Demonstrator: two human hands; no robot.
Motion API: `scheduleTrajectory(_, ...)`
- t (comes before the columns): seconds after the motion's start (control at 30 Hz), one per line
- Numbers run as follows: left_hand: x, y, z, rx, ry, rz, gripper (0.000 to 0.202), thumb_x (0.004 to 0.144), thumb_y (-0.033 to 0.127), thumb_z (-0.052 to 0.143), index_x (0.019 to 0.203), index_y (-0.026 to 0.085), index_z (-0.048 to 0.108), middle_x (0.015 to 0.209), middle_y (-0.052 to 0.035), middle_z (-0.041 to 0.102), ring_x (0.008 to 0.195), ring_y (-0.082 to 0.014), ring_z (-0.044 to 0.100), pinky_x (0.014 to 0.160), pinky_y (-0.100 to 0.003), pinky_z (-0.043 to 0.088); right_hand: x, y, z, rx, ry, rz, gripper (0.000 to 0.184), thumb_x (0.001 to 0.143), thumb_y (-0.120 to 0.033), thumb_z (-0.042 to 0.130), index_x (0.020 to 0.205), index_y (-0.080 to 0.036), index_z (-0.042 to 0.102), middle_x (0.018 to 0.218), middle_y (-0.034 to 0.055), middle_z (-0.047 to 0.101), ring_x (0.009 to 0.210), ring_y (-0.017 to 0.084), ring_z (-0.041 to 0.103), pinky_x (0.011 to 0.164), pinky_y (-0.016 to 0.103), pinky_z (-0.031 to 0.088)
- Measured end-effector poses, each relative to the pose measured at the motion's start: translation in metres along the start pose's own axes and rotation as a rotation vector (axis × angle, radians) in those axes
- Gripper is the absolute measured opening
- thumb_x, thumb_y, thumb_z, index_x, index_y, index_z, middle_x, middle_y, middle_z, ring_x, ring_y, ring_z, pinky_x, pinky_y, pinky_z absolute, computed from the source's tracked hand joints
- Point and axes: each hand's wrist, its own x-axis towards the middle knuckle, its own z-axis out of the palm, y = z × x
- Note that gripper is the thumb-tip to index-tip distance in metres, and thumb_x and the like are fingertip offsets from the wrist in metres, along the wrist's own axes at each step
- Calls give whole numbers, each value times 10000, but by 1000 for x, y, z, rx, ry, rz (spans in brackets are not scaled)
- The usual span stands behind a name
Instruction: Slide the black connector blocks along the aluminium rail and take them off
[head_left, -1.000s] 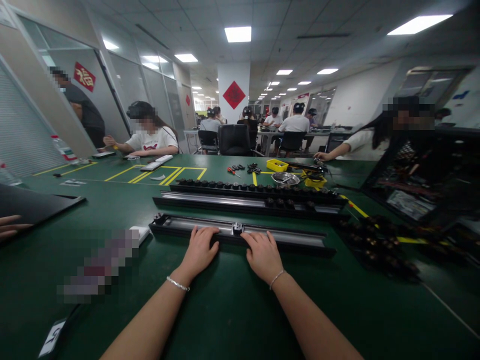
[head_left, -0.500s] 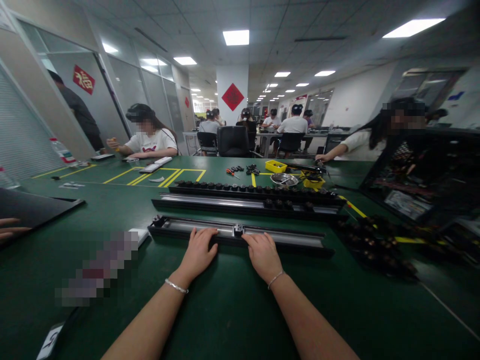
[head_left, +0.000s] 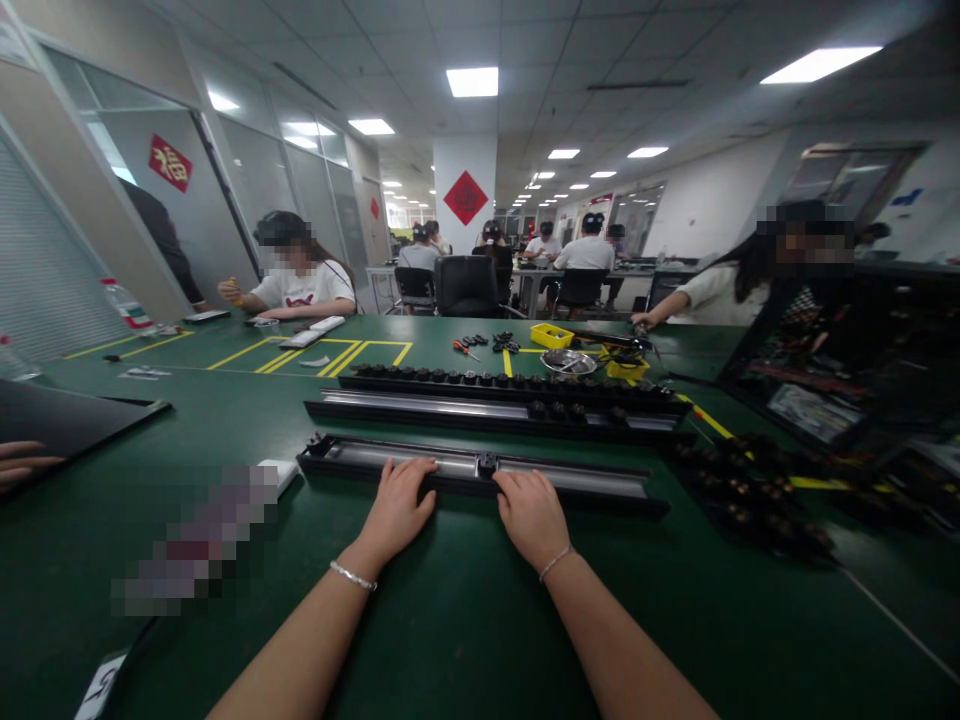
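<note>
**Black block (head_left: 487, 464) shifted slightly right along front rail (head_left: 600, 494)**

Our right hand (head_left: 534, 510) shifts the same way, its fingertips at the block's near right side. We cannot tell whether they pinch the block or only press it. The block sits near the middle of the front rail's channel. Our left hand (head_left: 401, 508) lies with its fingers over the front rail's near wall; we cannot tell whether it clamps.

Caution: we judge that uneven fingertip pressure could skew the block and jam it. Without the left hand's hold, the front rail could slide on the table (head_left: 450, 620).

Containers: well behind the front rail's right half, we see a yellow tray (head_left: 546, 340) with small dark parts, a metal bowl (head_left: 551, 366) with contents too small to identify, and a yellow container (head_left: 628, 370), partly hidden.
</note>
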Motion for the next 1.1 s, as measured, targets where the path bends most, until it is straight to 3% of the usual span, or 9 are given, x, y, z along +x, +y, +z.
scheduleTrajectory(0.43,1,1,-1,1,-6,-4,330,791,216,478,1119,244,502,1233,-54,571,1186,-222,466,1084,-527,151,1,-2,-8,-19,-89,33,351,841,-189,409,1141,-263,576,1026,49,645,954,180,534,966,351,271)
scheduleTrajectory(1.1,1,0,-1,-3,-11,-3,327,793,218,480,1117,248,502,1230,-53,573,1176,-223,472,1084,-532,150,1,0,-11,-44,-114,47,350,842,-192,402,1129,-276,584,912,44,648,894,173,544,961,338,284)
